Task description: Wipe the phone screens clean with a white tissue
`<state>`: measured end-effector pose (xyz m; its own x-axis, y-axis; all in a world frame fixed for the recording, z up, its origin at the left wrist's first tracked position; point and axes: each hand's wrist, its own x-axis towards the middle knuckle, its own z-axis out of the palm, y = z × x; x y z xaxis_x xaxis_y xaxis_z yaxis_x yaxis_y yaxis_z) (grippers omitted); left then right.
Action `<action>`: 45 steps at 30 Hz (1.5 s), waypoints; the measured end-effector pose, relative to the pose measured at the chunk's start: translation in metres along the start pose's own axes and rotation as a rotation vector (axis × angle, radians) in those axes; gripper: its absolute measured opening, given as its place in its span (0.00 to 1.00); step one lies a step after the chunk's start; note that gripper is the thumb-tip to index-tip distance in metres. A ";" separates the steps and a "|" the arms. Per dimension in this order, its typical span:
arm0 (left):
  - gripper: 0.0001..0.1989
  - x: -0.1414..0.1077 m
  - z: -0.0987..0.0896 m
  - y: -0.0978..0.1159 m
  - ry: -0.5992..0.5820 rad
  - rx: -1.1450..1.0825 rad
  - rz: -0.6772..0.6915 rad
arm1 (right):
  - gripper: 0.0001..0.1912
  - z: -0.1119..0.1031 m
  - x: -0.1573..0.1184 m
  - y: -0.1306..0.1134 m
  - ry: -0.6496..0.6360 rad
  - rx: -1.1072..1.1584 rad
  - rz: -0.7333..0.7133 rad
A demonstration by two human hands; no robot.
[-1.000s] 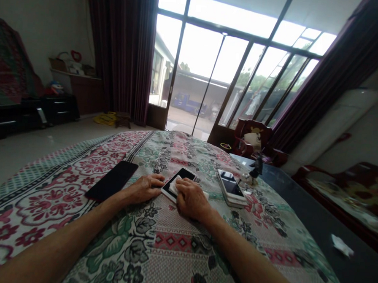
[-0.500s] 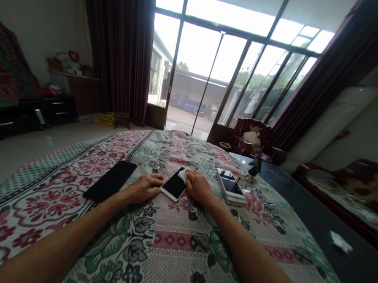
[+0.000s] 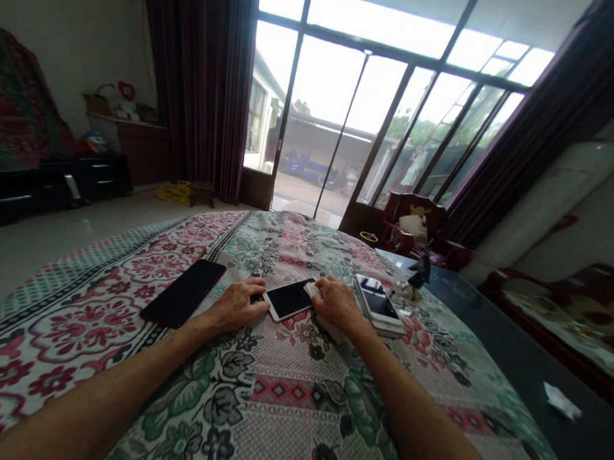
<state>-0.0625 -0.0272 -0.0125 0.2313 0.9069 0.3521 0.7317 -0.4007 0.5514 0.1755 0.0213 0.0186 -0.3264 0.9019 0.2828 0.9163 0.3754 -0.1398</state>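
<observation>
A white-framed smartphone (image 3: 289, 300) with a dark screen lies slantwise on the patterned cloth between my hands. My left hand (image 3: 238, 305) grips its left end, thumb and fingers at the corners. At the phone's right end, my right hand (image 3: 335, 301) is closed on a crumpled white tissue (image 3: 311, 289), pressing it at the screen's edge. Most of the tissue is hidden under the fingers. A larger black tablet-like device (image 3: 184, 292) lies left of my left hand. Right of my right hand sits a stack of white phones (image 3: 378, 304), the top one screen up.
A floral cloth (image 3: 281, 421) covers the table. Behind the phone stack stands a small dark figurine (image 3: 419, 271). Another white crumpled tissue (image 3: 561, 401) rests on a dark surface at the right. Beyond are a wooden chair (image 3: 407, 225) and glass doors (image 3: 338, 128).
The smartphone has turned clockwise and lies more sideways. My right hand, with the tissue, has shifted right to the phone's end. My left hand stays at the left end.
</observation>
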 end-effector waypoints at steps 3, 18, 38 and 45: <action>0.21 -0.002 0.002 0.002 -0.024 0.031 -0.021 | 0.10 0.004 0.002 0.000 0.046 -0.016 -0.059; 0.26 -0.001 0.011 0.002 0.012 0.080 -0.058 | 0.11 0.021 -0.003 -0.044 0.013 0.123 -0.422; 0.29 -0.001 0.009 0.004 -0.035 0.099 -0.057 | 0.11 0.026 0.006 -0.030 0.044 0.072 -0.332; 0.30 -0.001 0.013 -0.002 -0.033 0.113 -0.073 | 0.13 0.024 -0.005 -0.046 0.016 0.254 -0.607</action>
<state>-0.0560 -0.0252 -0.0239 0.1939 0.9378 0.2881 0.8148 -0.3175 0.4850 0.1295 0.0042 0.0006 -0.7623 0.5117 0.3963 0.4866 0.8568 -0.1704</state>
